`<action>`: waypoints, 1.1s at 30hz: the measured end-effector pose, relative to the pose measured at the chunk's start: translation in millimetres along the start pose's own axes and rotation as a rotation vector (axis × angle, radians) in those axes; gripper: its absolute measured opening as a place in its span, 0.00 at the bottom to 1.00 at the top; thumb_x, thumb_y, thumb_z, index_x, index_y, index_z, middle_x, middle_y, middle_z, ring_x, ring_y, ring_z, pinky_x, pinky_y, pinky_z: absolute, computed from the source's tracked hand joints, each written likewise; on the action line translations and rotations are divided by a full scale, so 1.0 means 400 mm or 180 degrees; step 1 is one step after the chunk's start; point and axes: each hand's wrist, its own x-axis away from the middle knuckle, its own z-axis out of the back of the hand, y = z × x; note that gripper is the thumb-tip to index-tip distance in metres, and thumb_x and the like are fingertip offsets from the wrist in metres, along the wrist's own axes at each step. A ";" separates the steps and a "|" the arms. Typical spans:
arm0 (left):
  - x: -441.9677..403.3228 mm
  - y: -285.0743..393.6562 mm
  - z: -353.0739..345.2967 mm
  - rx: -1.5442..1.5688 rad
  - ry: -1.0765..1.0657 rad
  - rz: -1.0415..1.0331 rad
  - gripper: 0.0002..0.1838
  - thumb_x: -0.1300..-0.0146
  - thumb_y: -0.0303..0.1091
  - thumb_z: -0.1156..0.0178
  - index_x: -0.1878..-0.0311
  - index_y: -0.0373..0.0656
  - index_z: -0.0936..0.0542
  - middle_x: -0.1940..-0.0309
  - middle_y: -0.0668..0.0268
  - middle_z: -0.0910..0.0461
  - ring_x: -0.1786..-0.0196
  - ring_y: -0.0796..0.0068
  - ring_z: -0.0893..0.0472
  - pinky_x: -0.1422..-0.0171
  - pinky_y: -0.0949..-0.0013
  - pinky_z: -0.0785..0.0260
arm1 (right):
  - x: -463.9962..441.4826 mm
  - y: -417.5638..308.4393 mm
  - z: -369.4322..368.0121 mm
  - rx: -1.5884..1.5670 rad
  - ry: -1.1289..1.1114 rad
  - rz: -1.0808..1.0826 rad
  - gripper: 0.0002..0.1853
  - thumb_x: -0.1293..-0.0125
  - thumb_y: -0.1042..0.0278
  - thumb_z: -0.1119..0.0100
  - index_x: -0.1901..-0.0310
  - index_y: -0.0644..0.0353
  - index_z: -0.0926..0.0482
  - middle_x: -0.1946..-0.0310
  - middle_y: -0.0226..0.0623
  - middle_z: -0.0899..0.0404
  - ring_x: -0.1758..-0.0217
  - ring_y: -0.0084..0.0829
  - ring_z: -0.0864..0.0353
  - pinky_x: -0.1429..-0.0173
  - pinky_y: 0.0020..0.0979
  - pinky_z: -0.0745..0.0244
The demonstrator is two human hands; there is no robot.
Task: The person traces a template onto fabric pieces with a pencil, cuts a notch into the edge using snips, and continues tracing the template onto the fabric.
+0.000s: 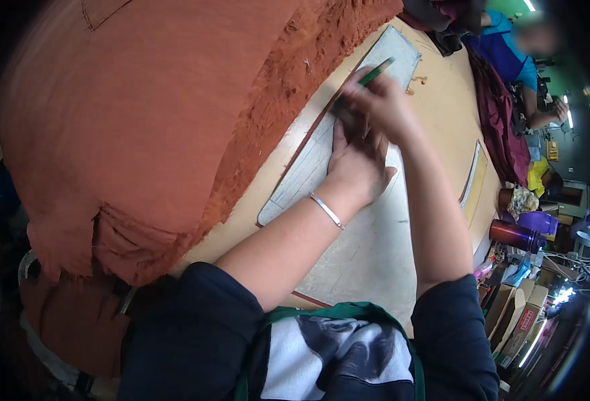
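Note:
My right hand [385, 107] grips a green pencil [378, 71], whose upper end points up and to the right. Its fingers are slightly blurred, and I cannot see the pencil's tip. Below it, my left hand [362, 164] presses on a long grey-white pattern template [301, 177] with its fingers apart; some fingertips are hidden behind my right hand. A thin rust-brown edge shows along the template's left side. Another large whitish template [358, 250] lies nearer my body, beneath my forearms.
A large pile of rust-coloured cloth [161, 100] with frayed edges covers the left of the table [442, 107]. Dark maroon fabric [499, 113] hangs over the far right edge, near another person [509, 53]. A tumbler [515, 236] and cardboard boxes [522, 321] are at right.

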 end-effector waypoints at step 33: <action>-0.006 0.008 0.036 0.0036 -0.0460 0.0015 0.35 0.41 0.50 0.50 0.36 0.37 0.43 0.33 0.56 0.50 0.29 0.60 0.56 0.33 0.39 0.64 | -0.168 0.055 0.149 -0.0551 -0.0062 -0.0195 0.10 0.39 0.65 0.43 0.62 0.62 0.27 0.69 0.33 0.21 0.66 0.26 0.21 0.64 0.25 0.29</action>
